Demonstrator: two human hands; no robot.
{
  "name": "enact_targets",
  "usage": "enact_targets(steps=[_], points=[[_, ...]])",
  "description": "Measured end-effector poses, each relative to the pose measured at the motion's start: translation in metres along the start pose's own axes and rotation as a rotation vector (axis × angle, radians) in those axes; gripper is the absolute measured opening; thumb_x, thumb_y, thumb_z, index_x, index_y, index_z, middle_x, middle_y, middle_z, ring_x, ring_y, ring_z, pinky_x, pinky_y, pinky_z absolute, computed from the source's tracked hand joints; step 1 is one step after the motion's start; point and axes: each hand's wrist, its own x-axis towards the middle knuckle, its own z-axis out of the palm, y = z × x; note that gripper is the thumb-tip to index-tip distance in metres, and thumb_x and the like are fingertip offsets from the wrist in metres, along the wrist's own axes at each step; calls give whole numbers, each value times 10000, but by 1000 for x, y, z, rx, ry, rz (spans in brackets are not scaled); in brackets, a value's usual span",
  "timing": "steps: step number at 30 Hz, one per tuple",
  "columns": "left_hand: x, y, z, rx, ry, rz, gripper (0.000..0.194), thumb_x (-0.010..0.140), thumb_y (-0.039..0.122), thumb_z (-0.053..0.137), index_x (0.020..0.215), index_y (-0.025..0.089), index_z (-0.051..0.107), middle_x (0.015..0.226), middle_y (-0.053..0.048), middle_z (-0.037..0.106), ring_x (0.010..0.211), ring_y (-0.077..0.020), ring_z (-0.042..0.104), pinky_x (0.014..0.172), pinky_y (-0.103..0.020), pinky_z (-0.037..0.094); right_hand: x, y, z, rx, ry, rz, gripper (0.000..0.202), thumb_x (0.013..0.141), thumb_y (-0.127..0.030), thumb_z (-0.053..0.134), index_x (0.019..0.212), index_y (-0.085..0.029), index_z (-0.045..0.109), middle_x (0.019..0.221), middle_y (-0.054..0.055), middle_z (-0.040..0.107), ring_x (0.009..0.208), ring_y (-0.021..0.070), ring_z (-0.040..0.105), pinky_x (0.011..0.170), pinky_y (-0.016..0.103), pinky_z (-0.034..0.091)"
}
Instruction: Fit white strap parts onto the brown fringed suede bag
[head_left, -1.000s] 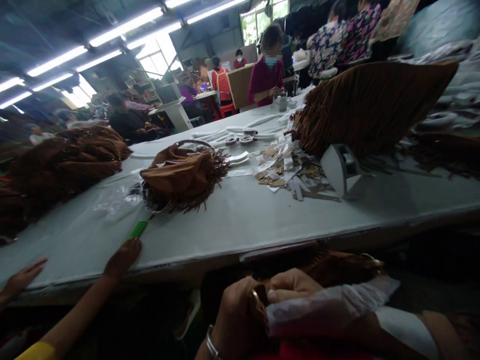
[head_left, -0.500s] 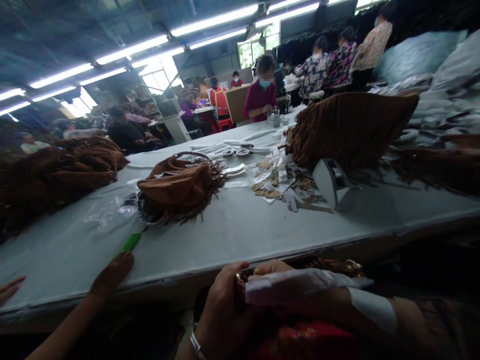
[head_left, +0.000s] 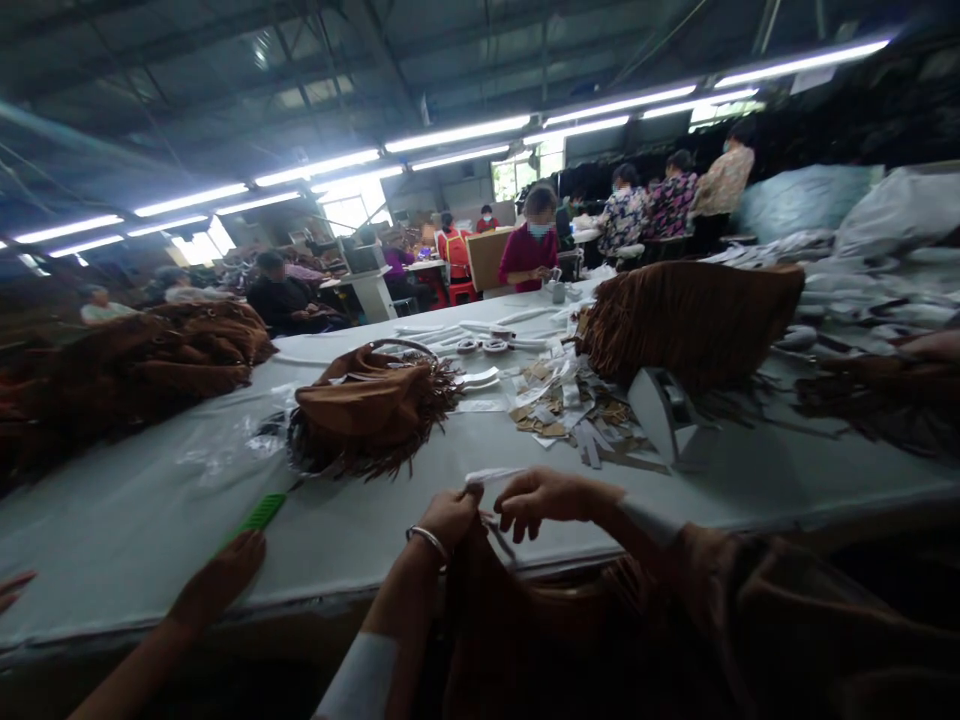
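Together, left hand (head_left: 448, 516) and right hand (head_left: 541, 495) pinch white strip (head_left: 491, 476).

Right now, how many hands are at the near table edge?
3: the wearer's left hand and right hand pinching a white strip mid-edge; a co-worker's hand by the green comb. Another fingertip shows at far left.
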Motion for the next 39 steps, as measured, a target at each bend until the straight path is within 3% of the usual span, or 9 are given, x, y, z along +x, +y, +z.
enact_targets(steps=[4, 10, 13, 17, 21, 25, 29, 33, 39], points=[[22, -17, 3, 94, -29, -52, 590, 634, 735, 656, 633, 146, 687, 568, -74, 676, 595, -231, 654, 551, -298, 488, -8, 34, 14, -130, 35, -6, 143, 808, -211, 573, 870, -146, 684, 706, -14, 631, 641, 109, 557, 588, 199, 437], [28, -34, 3, 298, -30, 8, 610, 559, 777, 625, 475, 178, 546, 442, 24, 433, 513, -145, 472, 487, -256, 292, -55, 41, 33, -824, 391, -322, 387, 884, -143, 521, 1254, -214, 608, 1247, 127, 649, 1151, 235, 578, 971, 356, 443], [21, -32, 8, 313, -83, 14, 585, 605, 749, 578, 468, 190, 474, 454, 43, 355, 485, -101, 342, 478, -255, 227, -46, 52, 23, -1043, 402, -213, 460, 897, -178, 528, 1355, -225, 530, 1314, 163, 617, 1211, 278, 555, 1004, 428, 418], [-3, -20, 11, 250, -317, 41, 431, 641, 520, 680, 485, 177, 472, 468, 62, 338, 469, -73, 282, 456, -242, 185, -16, 73, 1, -836, 308, -14, 164, 873, -251, 550, 938, -168, 675, 822, 69, 713, 749, 166, 635, 687, 251, 462], [-20, -7, 1, 93, -558, 118, 236, 719, 330, 659, 624, 114, 659, 518, 32, 498, 486, -84, 391, 485, -228, 285, -2, 72, -5, -159, 197, 126, 258, 903, -371, 503, 791, -171, 620, 575, -42, 557, 445, 69, 465, 445, 174, 368], [-21, -8, 2, -34, -249, 176, 407, 710, 356, 720, 1023, 96, 713, 646, 16, 620, 579, -125, 527, 557, -235, 407, -6, 60, 1, 313, 197, 228, 356, 856, -524, 535, 921, -180, 598, 458, -98, 474, 305, 72, 371, 307, 176, 307], [-44, -32, 31, -131, 134, 246, 708, 753, 473, 712, 1329, 107, 527, 1016, -98, 711, 917, -235, 665, 849, -344, 525, -23, 45, 12, 367, 276, 168, 439, 856, -599, 534, 940, -171, 582, 430, -96, 488, 277, 67, 348, 277, 163, 252], [-89, -53, 63, -28, 346, 339, 547, 903, 417, 544, 1363, 125, 504, 1157, -148, 674, 1052, -267, 633, 957, -396, 485, -51, 15, 29, 272, 369, 196, 454, 860, -625, 510, 863, -175, 566, 431, -89, 474, 277, 66, 344, 270, 171, 227], [-140, -29, 48, -13, 9, 489, 412, 950, 450, 481, 1097, 115, 670, 856, -80, 678, 762, -186, 593, 747, -306, 493, -94, -51, 27, -74, 362, 119, 428, 919, -563, 466, 893, -170, 635, 538, -47, 545, 339, 70, 438, 329, 177, 294]])
